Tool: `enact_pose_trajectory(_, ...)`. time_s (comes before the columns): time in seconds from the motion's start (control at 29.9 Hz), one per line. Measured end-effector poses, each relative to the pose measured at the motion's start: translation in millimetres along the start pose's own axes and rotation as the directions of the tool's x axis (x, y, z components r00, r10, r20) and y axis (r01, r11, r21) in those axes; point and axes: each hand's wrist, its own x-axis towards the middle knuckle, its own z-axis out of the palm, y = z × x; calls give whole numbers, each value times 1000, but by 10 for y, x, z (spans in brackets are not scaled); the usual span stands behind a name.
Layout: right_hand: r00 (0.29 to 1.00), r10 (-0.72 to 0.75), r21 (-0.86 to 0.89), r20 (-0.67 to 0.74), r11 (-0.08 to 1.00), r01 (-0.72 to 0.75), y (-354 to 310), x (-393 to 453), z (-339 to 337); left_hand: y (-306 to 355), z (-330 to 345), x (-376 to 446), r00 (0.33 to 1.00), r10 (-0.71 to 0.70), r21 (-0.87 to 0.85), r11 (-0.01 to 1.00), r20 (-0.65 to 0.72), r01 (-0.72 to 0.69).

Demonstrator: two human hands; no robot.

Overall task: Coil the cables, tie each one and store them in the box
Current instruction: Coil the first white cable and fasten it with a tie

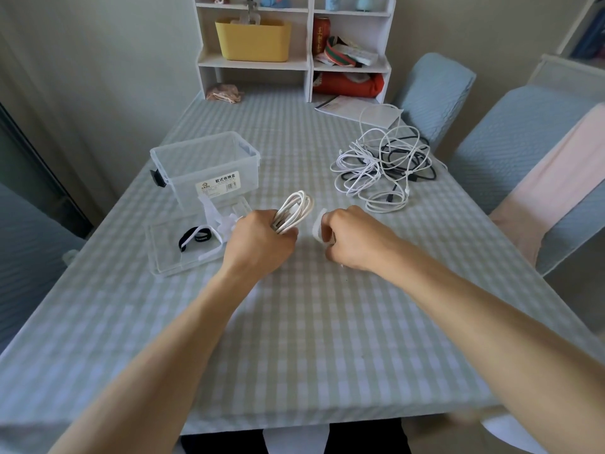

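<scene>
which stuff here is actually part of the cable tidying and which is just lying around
Part of the job:
- coiled white cable gripped in the left hand
- white tie pinched in the right hand
- tangled cables
- clear box
- spare ties on the lid

Just lying about:
- yellow bin on the shelf
- red can
- papers
- chairs

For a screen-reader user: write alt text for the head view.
The left hand grips a coiled white cable while the right hand pinches a white tie beside it. A clear box stands left; tangled cables lie right.
</scene>
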Motion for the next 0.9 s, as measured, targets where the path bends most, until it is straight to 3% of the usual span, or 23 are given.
enact_pose_trajectory(0.37,996,54,194,-73,980,-39,-33,-39,155,3,-1,-9,999,-39,-18,999,22,39)
enact_pose_trajectory(0.43,992,12,208,-126,978,15,-27,-51,181,9,5,-17,1000,-23,-5,1000,20,24)
enact_pose_trajectory(0.57,967,-135,27,-217,989,144,-61,-96,209,10,17,-34,1000,1,11,1000,10,-1)
enact_pose_trajectory(0.73,960,-205,-286,-191,947,145,-116,-132,216,5,11,-21,1000,-9,-3,1000,16,9)
enact_pose_trajectory(0.83,973,-188,-349,-131,928,132,-132,-125,187,4,4,-8,1000,-13,-7,1000,12,13)
enact_pose_trajectory(0.9,984,-151,-292,-98,949,117,-136,-98,136,1,-2,-3,1000,-18,0,1000,8,18)
